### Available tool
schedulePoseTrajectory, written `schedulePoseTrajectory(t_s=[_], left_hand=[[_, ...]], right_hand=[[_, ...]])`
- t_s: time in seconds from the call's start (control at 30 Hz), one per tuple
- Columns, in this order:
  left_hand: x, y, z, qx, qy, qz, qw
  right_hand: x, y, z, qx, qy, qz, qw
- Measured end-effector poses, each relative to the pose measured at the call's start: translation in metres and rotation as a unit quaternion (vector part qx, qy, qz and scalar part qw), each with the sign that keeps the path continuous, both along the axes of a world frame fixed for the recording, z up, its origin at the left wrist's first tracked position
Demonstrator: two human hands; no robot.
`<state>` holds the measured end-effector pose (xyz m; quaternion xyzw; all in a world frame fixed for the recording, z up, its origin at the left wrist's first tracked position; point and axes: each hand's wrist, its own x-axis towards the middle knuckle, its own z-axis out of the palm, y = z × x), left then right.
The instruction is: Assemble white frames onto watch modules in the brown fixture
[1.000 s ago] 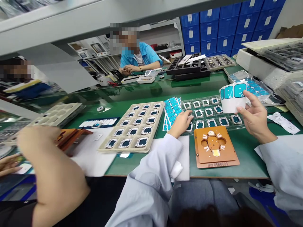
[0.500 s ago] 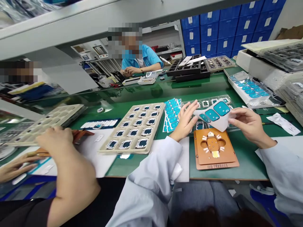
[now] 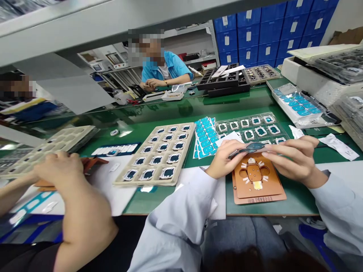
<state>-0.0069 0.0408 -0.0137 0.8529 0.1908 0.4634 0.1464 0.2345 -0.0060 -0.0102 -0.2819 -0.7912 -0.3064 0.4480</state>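
Both hands hold one sheet of blue adhesive stickers (image 3: 252, 146), tilted so that it shows nearly edge-on. My left hand (image 3: 225, 160) pinches its left end, with white backing paper (image 3: 234, 137) rising behind the fingers. At the other end, my right hand (image 3: 297, 160) grips it between thumb and fingers. Just below the sheet lies an orange fixture plate (image 3: 259, 194) with a recess and small white tabs around it. Behind my hands stands a clear tray (image 3: 238, 134) of white-framed parts. A fan of blue sticker sheets (image 3: 205, 138) lies to its left.
A cream tray (image 3: 177, 174) of dark, white-edged parts sits left of centre. Farther left, a co-worker's hands (image 3: 61, 166) hold another orange fixture (image 3: 92, 163). White crumpled paper (image 3: 338, 146) and a bagged sticker pack (image 3: 303, 102) lie right. Black trays (image 3: 224, 81) stand at the back.
The sticker sheet has tipped from facing me to nearly edge-on and come slightly lower. My left hand has closed in on it, and my right hand's fingers have shifted along it.
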Motion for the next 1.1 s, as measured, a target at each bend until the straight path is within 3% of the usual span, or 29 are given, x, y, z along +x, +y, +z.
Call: schedulePoseTrajectory(t_s=[0.1,0.23,0.4,0.6,0.7,0.77,0.83,0.93,1.03,1.1], left_hand=[[0.0,-0.004,0.003,0.02,0.017,-0.004,1.0],[-0.001,-0.007,0.006,0.04,0.042,-0.017,0.998],[-0.003,-0.006,0.004,0.045,0.061,-0.012,0.997],[-0.004,-0.006,0.005,0.047,0.055,-0.005,0.997],[-0.001,-0.007,0.003,-0.007,0.016,-0.007,1.0],[0.0,-0.005,0.001,-0.11,-0.075,-0.005,0.991],[-0.004,0.002,0.0,-0.219,-0.238,0.017,0.946],[-0.022,0.023,0.004,-0.299,-0.481,0.068,0.821],[-0.047,0.048,0.008,-0.367,-0.585,0.117,0.714],[-0.061,0.06,0.006,-0.405,-0.594,0.146,0.68]], right_hand=[[-0.003,0.001,0.001,-0.024,-0.036,-0.028,0.999],[-0.006,0.004,0.003,-0.076,-0.063,-0.001,0.995],[-0.005,0.004,0.006,-0.062,-0.1,0.038,0.992],[-0.003,0.008,0.0,-0.127,-0.033,0.056,0.99],[0.001,0.009,0.0,-0.117,0.03,0.071,0.99],[0.003,0.01,0.001,-0.109,0.09,0.089,0.986],[0.006,0.012,0.002,-0.116,0.169,0.112,0.972],[0.007,0.018,0.0,-0.144,0.284,0.153,0.936],[0.005,0.02,-0.004,-0.23,0.352,0.193,0.886],[0.002,0.018,-0.005,-0.311,0.375,0.224,0.844]])
